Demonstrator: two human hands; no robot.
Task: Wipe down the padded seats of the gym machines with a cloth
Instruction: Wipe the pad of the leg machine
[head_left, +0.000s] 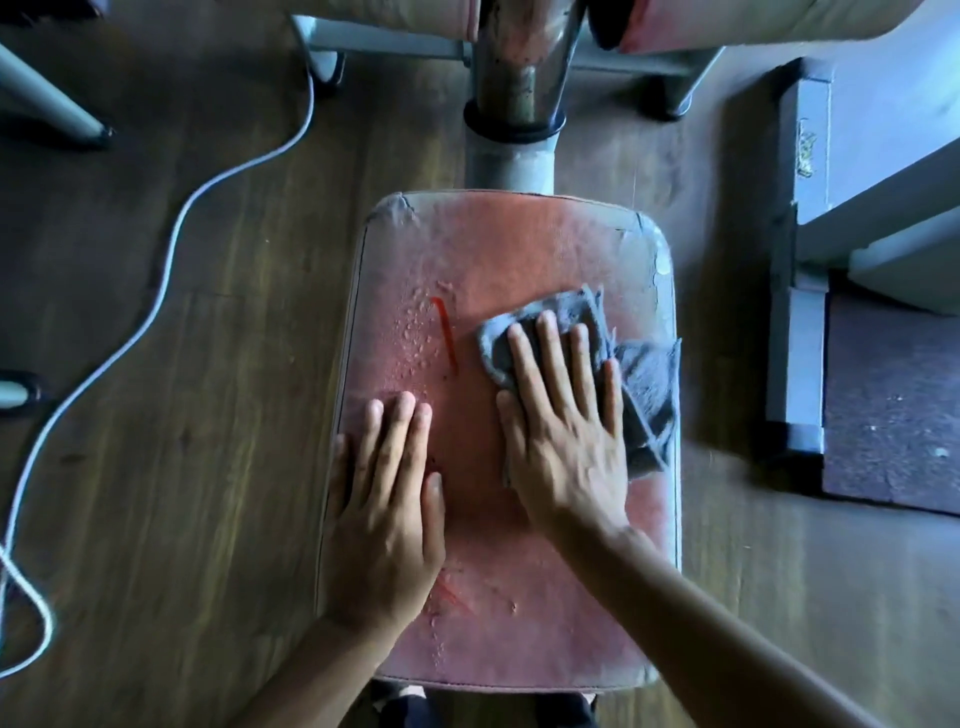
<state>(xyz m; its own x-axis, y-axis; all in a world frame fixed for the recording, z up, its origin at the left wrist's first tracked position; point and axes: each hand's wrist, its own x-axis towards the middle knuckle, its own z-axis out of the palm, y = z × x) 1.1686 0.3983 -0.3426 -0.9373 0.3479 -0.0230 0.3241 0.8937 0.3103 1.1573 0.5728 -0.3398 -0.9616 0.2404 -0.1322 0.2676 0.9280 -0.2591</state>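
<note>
Your right hand (563, 415) lies flat with its fingers straight and slightly spread, pressing the grey cloth (639, 374) onto the right half of the worn red seat (498, 249). Your left hand (387, 499) rests palm down on the seat's left side, fingers straight and together, holding nothing. A white cable (171, 244) snakes across the wooden floor (218, 395).

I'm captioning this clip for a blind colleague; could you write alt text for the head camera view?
The right hand presses a grey cloth flat on a worn red padded seat, while the left hand rests flat on the seat's left side. A white cable snakes across the wooden floor to the left.
</note>
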